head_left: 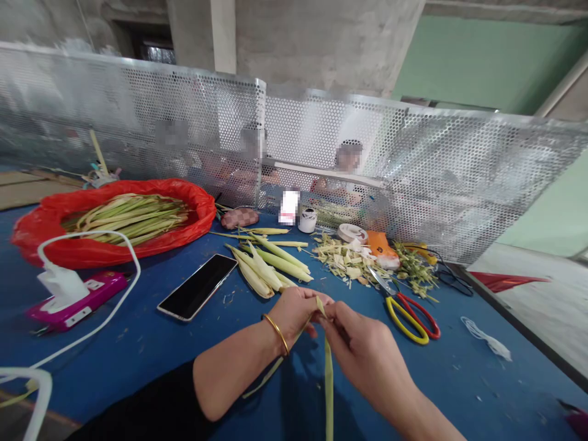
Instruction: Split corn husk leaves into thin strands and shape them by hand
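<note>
Just above the blue table, my left hand point(296, 312) and my right hand point(362, 337) meet, fingers pinched around a pale green leaf strip point(328, 380). One end of the strip hangs down below my right fingers; a thinner tail point(266, 376) trails beneath my left wrist. The folded part of the strip pokes up between the fingertips, and its exact shape there is partly hidden. Right beyond my left hand lie several corn husks point(257, 272) in a loose pile. Scissors point(407, 312) with red and yellow handles rest to the right of my hands.
A red plastic bag point(193, 229) holds long green strips point(133, 217). Nearby are a black-screened phone point(199, 286), a purple power strip point(82, 300) and its white cable. Plant scraps point(344, 260), a tape roll point(353, 233) and white string point(486, 338) lie rightward. A perforated metal screen point(321, 135) separates co-workers.
</note>
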`<state>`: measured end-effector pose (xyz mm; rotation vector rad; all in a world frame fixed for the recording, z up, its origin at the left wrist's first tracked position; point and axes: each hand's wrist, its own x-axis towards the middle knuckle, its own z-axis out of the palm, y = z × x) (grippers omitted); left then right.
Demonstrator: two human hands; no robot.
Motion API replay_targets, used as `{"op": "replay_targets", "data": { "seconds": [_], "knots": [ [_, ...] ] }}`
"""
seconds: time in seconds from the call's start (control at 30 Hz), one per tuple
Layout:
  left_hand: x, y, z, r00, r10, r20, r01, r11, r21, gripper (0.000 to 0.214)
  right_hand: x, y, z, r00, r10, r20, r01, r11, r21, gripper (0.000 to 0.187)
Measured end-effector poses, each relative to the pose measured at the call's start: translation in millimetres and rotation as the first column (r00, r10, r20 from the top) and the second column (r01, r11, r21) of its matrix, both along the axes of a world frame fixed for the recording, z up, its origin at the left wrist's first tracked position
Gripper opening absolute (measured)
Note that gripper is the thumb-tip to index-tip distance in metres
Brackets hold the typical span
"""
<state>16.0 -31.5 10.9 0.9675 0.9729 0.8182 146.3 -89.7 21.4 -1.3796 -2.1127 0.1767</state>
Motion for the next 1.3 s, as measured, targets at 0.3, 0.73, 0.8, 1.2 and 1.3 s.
{"op": "replay_targets", "data": {
  "seconds": [0.3,0.73,0.8,1.2,1.3],
  "knots": [
    [-14.2,12.0,12.7,0.992,0.050,0.117,-0.031,0.987,-0.158,0.015,-21.9,-7.6,-21.2,0.965,-0.042,-0.260,-0.101,0.851,-0.515,0.026],
    [-13.8,8.8,17.4,0.954,0.115,0.276,-0.026,0.952,-0.305,0.017,-10.8,0.6,-29.5,0.897,-0.145,0.418,0.008,0.950,0.311,0.021],
    [-11.2,9.1,14.9,0.953,0.129,0.273,-0.040,0.950,-0.310,0.015,-10.9,-0.8,-23.2,0.900,-0.087,0.427,-0.121,0.891,0.437,0.019],
    [-5.0,3.6,0.5,0.972,-0.004,0.235,0.046,0.984,-0.173,0.010,-3.0,8.7,-16.1,0.995,0.089,-0.055,-0.054,0.885,0.463,0.021],
    [-6.1,2.4,3.7,0.978,-0.054,0.202,0.082,0.987,-0.136,0.013,5.1,18.0,-18.5,0.839,-0.138,-0.527,0.224,0.969,0.104,0.017]
  ]
}}
